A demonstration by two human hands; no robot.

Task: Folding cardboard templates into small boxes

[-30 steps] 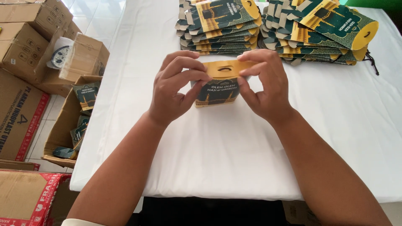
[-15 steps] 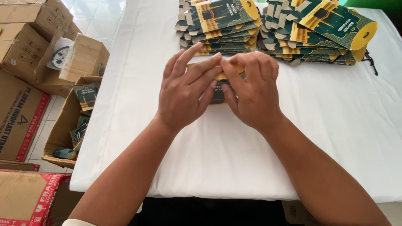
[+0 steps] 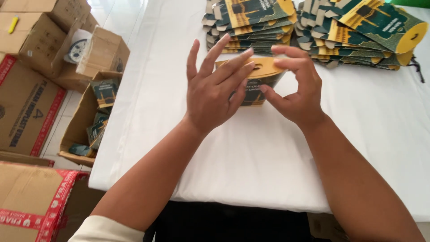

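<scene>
A small dark green and yellow cardboard box stands on the white table, folded into shape with its yellow handle flap on top. My right hand pinches it from the right, thumb on the front and fingers over the yellow top. In front of the box's left side is my left hand, fingers spread and lifted, fingertips touching or just off the top. Much of the box is hidden behind my left hand.
Two stacks of flat green and yellow box blanks lie at the far edge, one in the middle and one to the right. On the floor at left, an open carton holds finished boxes among other brown cartons.
Both hands were pressed over the box half a second ago. Now my left hand has lifted and spread its fingers, and the box's yellow top shows again under my right hand.
</scene>
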